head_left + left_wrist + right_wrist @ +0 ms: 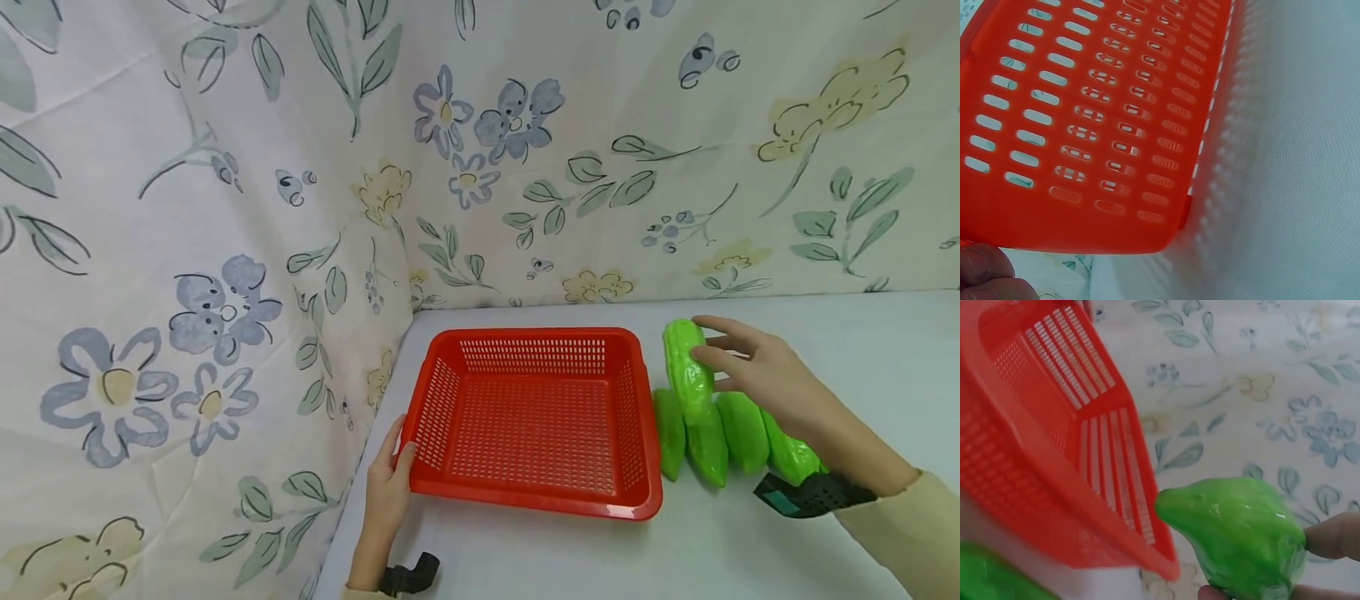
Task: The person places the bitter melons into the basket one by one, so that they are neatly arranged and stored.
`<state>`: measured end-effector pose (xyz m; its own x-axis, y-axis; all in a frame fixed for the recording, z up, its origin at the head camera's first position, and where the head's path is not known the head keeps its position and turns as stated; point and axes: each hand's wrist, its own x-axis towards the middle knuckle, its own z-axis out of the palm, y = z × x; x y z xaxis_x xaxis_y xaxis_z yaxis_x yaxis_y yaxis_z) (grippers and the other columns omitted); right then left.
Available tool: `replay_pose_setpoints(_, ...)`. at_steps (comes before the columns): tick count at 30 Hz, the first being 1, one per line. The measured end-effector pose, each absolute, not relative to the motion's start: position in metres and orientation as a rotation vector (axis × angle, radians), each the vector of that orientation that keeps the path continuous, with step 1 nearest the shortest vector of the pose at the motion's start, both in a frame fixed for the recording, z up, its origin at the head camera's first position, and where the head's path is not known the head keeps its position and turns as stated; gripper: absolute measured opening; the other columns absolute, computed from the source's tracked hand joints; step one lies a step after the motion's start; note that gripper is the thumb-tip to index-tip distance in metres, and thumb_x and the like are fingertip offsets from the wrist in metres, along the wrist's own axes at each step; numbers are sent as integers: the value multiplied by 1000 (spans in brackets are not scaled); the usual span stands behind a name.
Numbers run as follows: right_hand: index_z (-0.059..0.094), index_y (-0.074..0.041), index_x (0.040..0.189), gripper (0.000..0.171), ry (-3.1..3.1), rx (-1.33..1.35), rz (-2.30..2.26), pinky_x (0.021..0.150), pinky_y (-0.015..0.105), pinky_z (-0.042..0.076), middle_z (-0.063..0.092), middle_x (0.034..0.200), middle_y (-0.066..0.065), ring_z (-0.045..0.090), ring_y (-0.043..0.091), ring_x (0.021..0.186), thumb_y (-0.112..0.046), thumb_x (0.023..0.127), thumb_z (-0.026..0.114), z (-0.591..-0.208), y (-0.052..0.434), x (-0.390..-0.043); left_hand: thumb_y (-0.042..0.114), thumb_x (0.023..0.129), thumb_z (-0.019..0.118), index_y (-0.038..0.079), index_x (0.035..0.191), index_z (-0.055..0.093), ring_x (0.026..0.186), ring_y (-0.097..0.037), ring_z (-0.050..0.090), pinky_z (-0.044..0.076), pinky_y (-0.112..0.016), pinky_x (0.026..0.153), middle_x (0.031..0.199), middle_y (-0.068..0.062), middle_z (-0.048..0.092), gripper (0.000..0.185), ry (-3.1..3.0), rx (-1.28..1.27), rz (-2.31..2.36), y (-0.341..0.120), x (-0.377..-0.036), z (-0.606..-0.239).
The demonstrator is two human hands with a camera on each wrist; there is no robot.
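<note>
My left hand (387,492) sits nearest me at seven o'clock, its grip closed on the near-left rim of the red basket (450,492), thumb over the edge. The basket rests on the white surface (525,558), nothing lying in it; its perforated plastic walls look stiff and light, so I judge a rim hold steadies it well enough.

At four o'clock three green gourds (742,429) lie side by side, just beside the basket's right wall. Farther out, at two o'clock, my right hand (757,375) has its grip pinched around the raised green gourd (686,367), thumb and fingertips on its upper half. Its glossy, ridged skin looks slippery and hard, probably hollow and light; I judge the thick middle gives the surest hold.

Beyond, at twelve o'clock, hangs the flowered cloth (525,167).
</note>
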<state>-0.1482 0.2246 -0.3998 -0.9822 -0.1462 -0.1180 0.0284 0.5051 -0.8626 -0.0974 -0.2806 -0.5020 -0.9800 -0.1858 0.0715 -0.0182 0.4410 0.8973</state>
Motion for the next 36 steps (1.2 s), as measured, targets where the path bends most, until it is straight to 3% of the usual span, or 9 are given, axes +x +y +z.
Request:
replay_pose_setpoints(3, 27, -11, 165, 70, 2519, -152, -1520, 82, 35, 65, 44, 153, 31, 63, 42, 121, -43, 108, 52, -398, 204, -155, 21, 110, 52, 19, 161, 41, 80, -20, 72, 61, -21, 69, 143, -22, 62, 52, -2528, 183, -1572, -281, -97, -503)
replay_pose_setpoints(9, 28, -9, 164, 71, 2406, -204, -1622, 88, 45, 64, 47, 150, 29, 64, 38, 120, -40, 107, 58, -399, 166, -170, 21, 110, 53, 22, 160, 43, 77, -17, 71, 61, -22, 67, 137, -22, 65, 51, -2514, 194, -1594, -283, -98, -506)
replay_pose_setpoints(24, 35, -9, 159, 67, 2144, -200, -1759, 88, 43, 64, 53, 138, 25, 71, 28, 102, -31, 103, 64, -409, 92, -196, 23, 110, 53, 23, 160, 43, 87, -22, 73, 61, -21, 70, 144, -18, 62, 51, -2496, 162, -1600, -283, -97, -506)
replay_pose_setpoints(36, 40, -8, 156, 62, 1992, -198, -1842, 88, 47, 64, 59, 133, 23, 72, 26, 100, -25, 102, 66, -407, 22, -207, 24, 110, 52, 21, 160, 42, 88, -23, 72, 60, -21, 71, 145, -19, 61, 51, -2492, 181, -1611, -283, -98, -507)
